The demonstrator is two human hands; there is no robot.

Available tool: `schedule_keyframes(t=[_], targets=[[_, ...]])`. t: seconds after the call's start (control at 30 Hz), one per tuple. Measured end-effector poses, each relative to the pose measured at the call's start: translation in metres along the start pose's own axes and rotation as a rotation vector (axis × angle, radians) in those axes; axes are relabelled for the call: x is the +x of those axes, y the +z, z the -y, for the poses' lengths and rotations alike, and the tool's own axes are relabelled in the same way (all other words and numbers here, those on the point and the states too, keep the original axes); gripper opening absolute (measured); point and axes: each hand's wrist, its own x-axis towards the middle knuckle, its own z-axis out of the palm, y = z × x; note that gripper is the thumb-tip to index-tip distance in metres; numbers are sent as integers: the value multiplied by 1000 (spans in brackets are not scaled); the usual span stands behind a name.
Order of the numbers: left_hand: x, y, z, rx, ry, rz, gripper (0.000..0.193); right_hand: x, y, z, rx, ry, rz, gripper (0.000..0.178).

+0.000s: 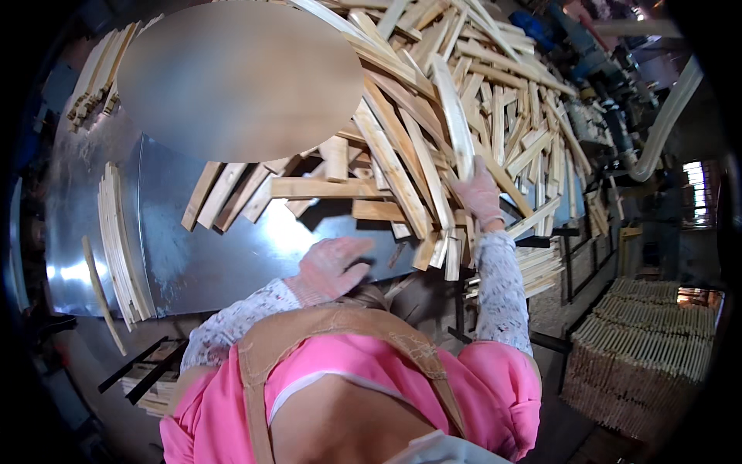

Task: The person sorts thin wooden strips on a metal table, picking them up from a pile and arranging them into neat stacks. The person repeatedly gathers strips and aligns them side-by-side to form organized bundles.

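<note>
My right hand (479, 195), in a pale pink glove, is closed on the near end of a long, light wooden strip (452, 108). The strip points away from me over a big heap of loose wooden strips (510, 100). Close to my body, near the front edge of the metal table (224, 271), is my left hand (328, 271), gloved alike. Its thumb and fingers are apart, and nothing is in it. Several shorter strips (325, 188) lie on the table beyond my left hand.
A neat row of strips (120, 243) lies at the table's left, with a single strip (103, 294) beside it. More strips (104, 69) are stacked at the far left. A large stack of strips (641, 348) stands at the lower right. A blurred oval hides the far middle.
</note>
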Motion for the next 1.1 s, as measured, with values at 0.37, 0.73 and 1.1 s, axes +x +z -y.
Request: schedule_keyframes(t=[0.37,0.73,1.1], targets=[[-52,-115,95,-818,-364,-357,52,-104,127,308,803,-314,596,42],[-220,-180,190,-693,-896,-653,71,-190,281,435,484,-603,783,54],[-406,-249,268,945,-1457,-511,73,13,140,304,-462,-744,-59,77]])
